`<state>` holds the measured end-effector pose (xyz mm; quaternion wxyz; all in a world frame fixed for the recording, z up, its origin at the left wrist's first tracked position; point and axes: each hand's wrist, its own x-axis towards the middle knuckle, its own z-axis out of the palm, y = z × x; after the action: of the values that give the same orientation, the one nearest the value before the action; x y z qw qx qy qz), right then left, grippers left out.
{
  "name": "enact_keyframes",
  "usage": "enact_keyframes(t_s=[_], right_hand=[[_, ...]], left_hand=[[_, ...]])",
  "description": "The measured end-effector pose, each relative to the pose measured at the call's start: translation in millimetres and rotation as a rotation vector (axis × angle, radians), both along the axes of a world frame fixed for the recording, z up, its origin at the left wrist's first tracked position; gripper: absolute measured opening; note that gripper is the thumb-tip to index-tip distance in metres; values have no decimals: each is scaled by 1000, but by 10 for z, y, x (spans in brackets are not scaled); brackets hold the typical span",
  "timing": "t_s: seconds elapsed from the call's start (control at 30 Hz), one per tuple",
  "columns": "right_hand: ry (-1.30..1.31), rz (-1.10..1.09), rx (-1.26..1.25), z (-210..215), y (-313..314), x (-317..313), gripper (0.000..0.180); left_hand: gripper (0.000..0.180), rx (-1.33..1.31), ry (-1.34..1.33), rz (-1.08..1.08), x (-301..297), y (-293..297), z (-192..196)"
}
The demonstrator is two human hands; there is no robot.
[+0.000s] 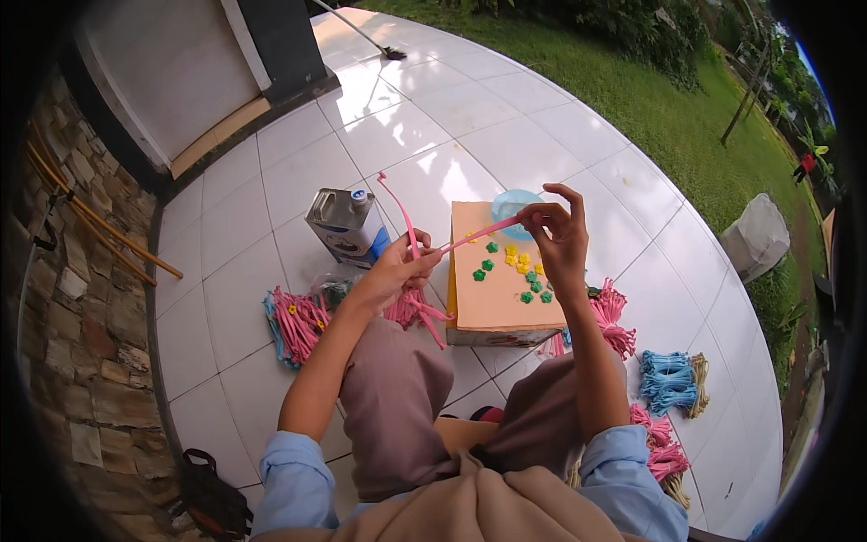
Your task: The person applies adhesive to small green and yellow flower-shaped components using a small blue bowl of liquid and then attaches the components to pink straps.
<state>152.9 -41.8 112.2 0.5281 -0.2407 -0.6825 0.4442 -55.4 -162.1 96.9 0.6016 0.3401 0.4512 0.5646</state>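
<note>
A long pink strap [480, 236] is stretched between my hands, above the knees. My left hand [390, 276] is closed on it, along with more pink strands; one rises past the fingers and others hang down over my knee. On the other side my right hand [562, 242] pinches the strap's far end between thumb and fingers. Just beneath it stands a cardboard box [483, 312], its flat top carrying several small green flowers [480, 275] and yellow flowers [511, 252]. A translucent blue bowl [517, 204] sits at the box's back corner.
A metal can [332, 213] stands left of the box. Pink bundles [298, 323] lie beside it; more pink bundles [614, 318] and blue bundles [666, 383] lie to the right. A black bag [215, 492] rests by the stone wall [99, 361]. Far back is a broom [391, 53].
</note>
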Motion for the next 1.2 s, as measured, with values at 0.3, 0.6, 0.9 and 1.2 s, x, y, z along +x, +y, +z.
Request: enact_keyframes(t_s=[0.3,0.6,0.9,1.2], right_hand=[[-636,140,-152,-783,711,340,46],[-902,80,190,-1349,679,298,40],[-992,111,209,-1271,593,238,41],[-471,-91,2,-357,366,196,34]], left_hand=[[31,310,222,461,-130,-227,862],[38,131,261,400,-112,123,-31],[37,182,250,387,37,200,15],[37,273,463,485,214,152,109]])
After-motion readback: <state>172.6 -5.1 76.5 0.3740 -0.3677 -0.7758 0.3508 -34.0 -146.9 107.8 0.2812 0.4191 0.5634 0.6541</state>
